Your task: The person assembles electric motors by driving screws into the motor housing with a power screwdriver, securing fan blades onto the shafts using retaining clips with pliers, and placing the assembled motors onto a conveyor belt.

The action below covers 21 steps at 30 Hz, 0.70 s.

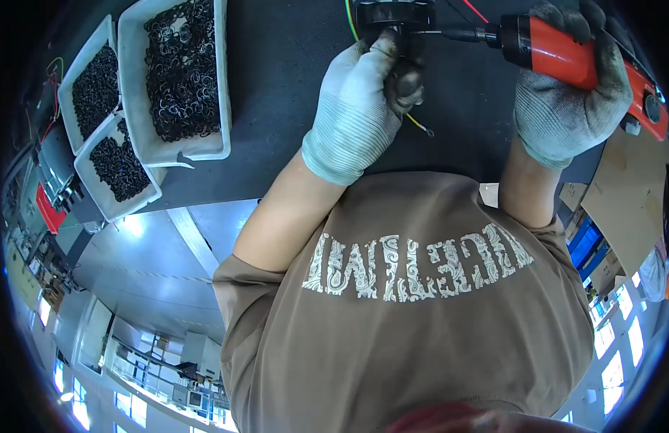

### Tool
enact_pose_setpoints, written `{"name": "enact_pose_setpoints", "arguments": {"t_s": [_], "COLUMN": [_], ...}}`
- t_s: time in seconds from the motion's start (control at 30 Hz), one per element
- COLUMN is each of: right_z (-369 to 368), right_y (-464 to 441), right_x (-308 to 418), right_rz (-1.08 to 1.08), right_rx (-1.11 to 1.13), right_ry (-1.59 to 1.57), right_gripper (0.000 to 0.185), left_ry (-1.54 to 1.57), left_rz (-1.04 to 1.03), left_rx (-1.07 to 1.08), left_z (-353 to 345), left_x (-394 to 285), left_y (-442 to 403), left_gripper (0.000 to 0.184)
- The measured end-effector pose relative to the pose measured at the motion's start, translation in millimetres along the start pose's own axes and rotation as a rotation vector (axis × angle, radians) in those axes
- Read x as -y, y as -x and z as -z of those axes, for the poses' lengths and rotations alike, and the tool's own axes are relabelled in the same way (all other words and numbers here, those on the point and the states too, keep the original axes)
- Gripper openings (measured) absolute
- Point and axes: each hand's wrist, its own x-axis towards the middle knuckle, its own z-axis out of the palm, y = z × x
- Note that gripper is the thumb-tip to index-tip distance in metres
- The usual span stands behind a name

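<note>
Far left, by the edge of the dark surface, a grey machine, with a red piece just below it in view. Next, packed close together, 3 in all: a white upper-left bin with tiny black bits inside, a white lower bin with more black pieces, and a white large bin with a wide spread of black rings.

Right of these, gloved in pale knit with darkened fingertips, the left hand, closed around the lower end of a round black part, at the top edge of view and partly cut off. On its left, a green and yellow wire; below the fingers, a yellow wire end with a small ring tip. Lower down, a brown shirt with pale patterned letters.

Further right, a thin metal bit, pointing left, close by the underside of the black part; cannot tell whether touching. Above the bit, a red wire. Behind the bit, a red and black power screwdriver, tilted down to the right, gripped in the gloved right hand, fingers wrapped over the red body. Far right, brown cardboard.
</note>
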Motion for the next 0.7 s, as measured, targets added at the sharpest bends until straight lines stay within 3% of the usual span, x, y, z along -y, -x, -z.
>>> {"name": "enact_pose_setpoints", "arguments": {"t_s": [0.17, 0.37, 0.47, 0.57, 0.63, 0.7], "right_z": [1.3, -0.9, -1.6, 4.3, 4.2, 0.6], "right_y": [5.0, 5.2, 11.0, 18.9, 21.5, 16.1], "right_x": [-4.4, -2.6, -2.3, -13.0, -12.2, -6.5], "right_rz": [0.018, 0.020, 0.001, 0.002, -0.008, -0.014], "right_rx": [-0.034, -0.089, -0.197, -0.381, -0.339, -0.157], "right_ry": [-0.027, -0.009, 0.027, 0.060, 0.047, -0.008], "right_gripper": [0.034, 0.037, 0.037, 0.036, 0.034, 0.031], "left_ry": [0.398, 0.169, 0.155, 0.263, 0.205, 0.162], "left_rz": [0.097, -0.004, 0.029, 0.082, 0.057, 0.037], "left_rx": [0.181, 0.255, 0.144, 0.212, 0.156, 0.136], "left_z": [15.0, 18.6, 12.4, 19.7, 14.4, 12.2], "left_x": [8.9, 11.8, 9.5, 11.0, 10.6, 10.0], "left_y": [-5.2, -8.7, -4.8, -7.3, -3.1, -4.9], "left_gripper": [0.035, 0.032, 0.031, 0.030, 0.030, 0.030]}}
